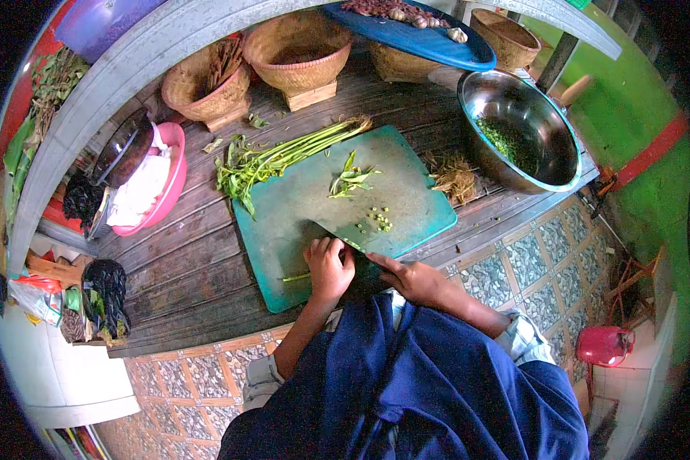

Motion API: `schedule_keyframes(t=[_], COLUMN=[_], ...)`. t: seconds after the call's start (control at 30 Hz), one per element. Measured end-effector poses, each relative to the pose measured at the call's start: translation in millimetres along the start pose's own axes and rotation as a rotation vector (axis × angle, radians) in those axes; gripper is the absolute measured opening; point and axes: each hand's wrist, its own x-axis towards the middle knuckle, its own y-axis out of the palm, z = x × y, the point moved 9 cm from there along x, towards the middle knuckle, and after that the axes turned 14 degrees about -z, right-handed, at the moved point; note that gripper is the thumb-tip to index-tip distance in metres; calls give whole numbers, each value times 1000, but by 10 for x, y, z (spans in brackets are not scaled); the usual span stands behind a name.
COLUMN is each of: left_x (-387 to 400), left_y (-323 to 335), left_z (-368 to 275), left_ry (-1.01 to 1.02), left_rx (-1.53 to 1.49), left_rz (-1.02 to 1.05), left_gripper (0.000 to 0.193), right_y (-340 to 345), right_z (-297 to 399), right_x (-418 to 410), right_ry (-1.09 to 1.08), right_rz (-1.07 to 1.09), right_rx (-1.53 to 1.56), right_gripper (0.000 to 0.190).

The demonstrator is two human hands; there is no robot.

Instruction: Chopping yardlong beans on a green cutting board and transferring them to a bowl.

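My right hand (411, 280) grips a kitchen knife (340, 234), its blade pointing up and left across the green cutting board (428, 198). My left hand (329, 269) is beside the blade with its fingers curled, holding a thin green stem (296, 277) whose end sticks out to the left. Short cut pieces of stem (382, 221) lie on the board past the knife. Farther up the board rests a small leafy sprig (353, 179). A bunch of long-stemmed leafy greens (290, 150) lies along the board's far left edge. The knife handle is hidden in my hand.
A steel bowl (558, 126) holding chopped greens stands right, near a heap of cut roots (455, 177). Woven baskets (299, 52) and a blue tray (437, 49) with garlic and shallots are behind. A pink basin (175, 172) sits left on the wooden table (190, 270).
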Motion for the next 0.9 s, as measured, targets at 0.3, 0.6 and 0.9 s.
schedule_keyframes(t=[0.3, 0.6, 0.9], left_x=[1, -11, -6], left_y=[-70, -76, -133], left_z=[-17, 32, -28], left_ry=[21, -3, 33], left_rx=[-38, -1, -77], left_rz=[-28, -45, -89], left_gripper=[13, 13, 13], right_y=[-4, 24, 65], right_z=[-166, -70, -91], right_x=[126, -55, 255], right_ry=[-246, -64, -286], right_rz=[-185, -39, -201], right_rx=[414, -13, 439], right_gripper=[56, 52, 53])
